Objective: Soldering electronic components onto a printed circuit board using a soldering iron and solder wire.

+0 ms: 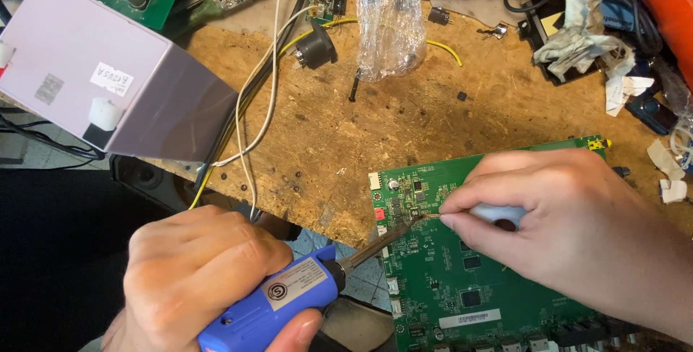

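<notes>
At lower left, the left hand (191, 272) gripped a blue soldering iron (281, 301); the right hand (556, 215) pinched a pale-handled tool (498, 214) against the green circuit board (462, 272), lower right. Steady, brief tip contact looked wisest.

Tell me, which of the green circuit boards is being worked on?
The large green board at lower right, under both hands; the other two lie untouched along the top edge.

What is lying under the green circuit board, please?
The green circuit board lies on a brown chipboard tabletop; its near edge overhangs. Anything beneath the board is covered.
</notes>
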